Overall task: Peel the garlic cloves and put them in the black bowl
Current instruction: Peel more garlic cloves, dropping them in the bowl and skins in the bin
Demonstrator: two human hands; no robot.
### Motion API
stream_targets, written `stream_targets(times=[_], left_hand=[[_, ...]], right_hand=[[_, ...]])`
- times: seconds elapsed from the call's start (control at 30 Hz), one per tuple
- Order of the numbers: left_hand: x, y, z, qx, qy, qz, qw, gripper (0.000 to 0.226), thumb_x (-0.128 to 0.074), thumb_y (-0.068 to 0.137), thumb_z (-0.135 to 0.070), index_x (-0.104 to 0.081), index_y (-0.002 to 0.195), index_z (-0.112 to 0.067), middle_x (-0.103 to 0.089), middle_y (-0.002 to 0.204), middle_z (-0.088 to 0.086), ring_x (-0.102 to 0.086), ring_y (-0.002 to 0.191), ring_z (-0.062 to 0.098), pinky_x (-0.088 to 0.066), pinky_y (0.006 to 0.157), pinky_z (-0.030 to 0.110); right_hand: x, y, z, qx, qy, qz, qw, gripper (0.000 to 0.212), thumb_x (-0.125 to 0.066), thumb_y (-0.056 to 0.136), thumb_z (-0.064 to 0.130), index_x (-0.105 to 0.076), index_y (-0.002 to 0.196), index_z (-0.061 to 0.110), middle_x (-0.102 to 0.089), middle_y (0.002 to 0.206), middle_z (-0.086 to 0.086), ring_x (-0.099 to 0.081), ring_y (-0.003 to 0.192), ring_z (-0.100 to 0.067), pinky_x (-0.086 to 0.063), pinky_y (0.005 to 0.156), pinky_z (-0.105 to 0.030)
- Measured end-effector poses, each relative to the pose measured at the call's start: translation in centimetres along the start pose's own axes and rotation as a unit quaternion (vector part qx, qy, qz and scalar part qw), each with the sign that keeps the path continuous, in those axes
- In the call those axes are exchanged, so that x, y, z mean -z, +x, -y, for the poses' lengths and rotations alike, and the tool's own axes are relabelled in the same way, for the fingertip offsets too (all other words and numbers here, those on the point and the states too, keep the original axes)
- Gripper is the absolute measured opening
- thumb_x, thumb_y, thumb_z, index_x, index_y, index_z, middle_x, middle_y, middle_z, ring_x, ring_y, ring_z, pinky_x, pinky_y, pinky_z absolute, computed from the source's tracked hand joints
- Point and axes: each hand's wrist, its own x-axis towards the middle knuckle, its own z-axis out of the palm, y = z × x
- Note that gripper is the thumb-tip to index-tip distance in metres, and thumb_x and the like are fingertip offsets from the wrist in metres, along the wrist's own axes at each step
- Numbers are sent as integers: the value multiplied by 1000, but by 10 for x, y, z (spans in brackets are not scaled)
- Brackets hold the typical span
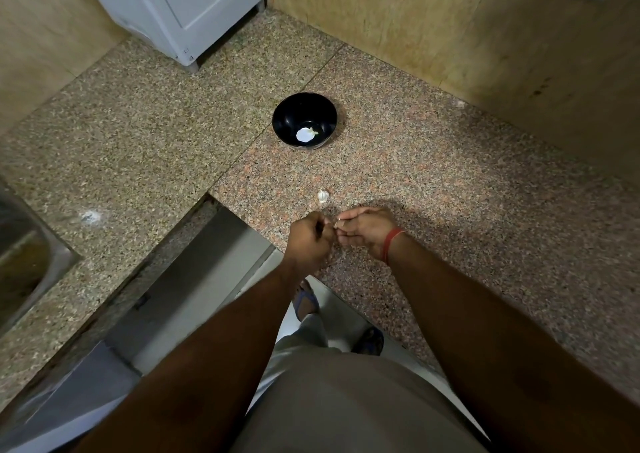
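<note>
- A speckled granite counter (433,162) is seen from above, from a camera worn on the head.
- Two bare forearms are stretched out from the bottom of the view, and the hands are brought together just above the near edge of the counter.
- The left hand (308,241) is curled into a fist, with its grip closed at the fingertips; a thin pale sliver is just visible there, but it is too small to be named with certainty.
- The right hand (363,231) is curled too, its fingers and thumb closed on a small pale thing at the point where the two hands meet; it is largely hidden, so whether it is a clove or only skin cannot be told.
- A red thread (390,243) is worn around the right wrist.
- One unpeeled clove (322,196) is lying on the counter, just beyond the hands and apart from them.
- A black bowl (304,106) is standing upright on the counter, well beyond the clove, towards the back wall.
- A white piece (306,135) is lying at the bottom of the bowl; whether it is peeled garlic or skin cannot be told.
- A white appliance (180,9) is standing at the back left corner of the counter.
- Part of a steel sink (24,262) is set into the counter at the far left.
- Yellowish tiled walls are seen behind the counter.
</note>
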Motion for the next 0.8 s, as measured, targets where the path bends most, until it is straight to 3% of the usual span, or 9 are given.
stream_targets(times=[0.1, 0.27, 0.47, 0.6, 0.8], left_hand=[[-1, 1, -3, 17, -35, 3, 999, 14, -53, 103, -11, -60, 91, -15, -69, 63, 10, -67, 52, 27, -53, 49, 33], [-5, 10, -4, 72, -35, -25, 997, 15, -54, 103, -9, -64, 93, -2, -67, 61, 6, -60, 43, 9, -50, 46, 23], [-9, 18, 4, 57, -22, 14, 998, 21, -52, 93, 1, -71, 85, -4, -71, 63, 11, -66, 47, 23, -60, 53, 38], [-14, 18, 4, 65, -54, 6, 996, 28, -54, 93, 2, -75, 75, -5, -70, 58, 9, -68, 47, 28, -61, 54, 39], [-13, 15, 3, 119, -142, 4, 983, 19, -69, 93, 2, -73, 75, 7, -69, 62, 24, -66, 49, 34, -61, 51, 42]], right_hand=[[5, 1, -1, 6, -1, 18, 1000, 22, -74, 85, -8, -71, 105, -1, -77, 92, -19, -76, 81, -26, -64, 72, -37], [14, -3, -2, 16, 6, 37, 999, 28, -71, 86, -10, -70, 112, 0, -76, 97, -20, -75, 83, -27, -65, 75, -39], [19, 4, -11, 27, 19, 21, 999, 20, -67, 89, -10, -75, 103, 2, -77, 96, -18, -75, 84, -26, -64, 74, -35], [17, 9, -17, 31, 19, -24, 999, 16, -74, 80, -15, -75, 92, -5, -77, 88, -21, -75, 82, -31, -64, 70, -36], [12, 14, -24, 81, -6, -66, 994, 17, -79, 75, -13, -77, 82, 2, -77, 78, -11, -74, 73, -23, -63, 69, -34]])
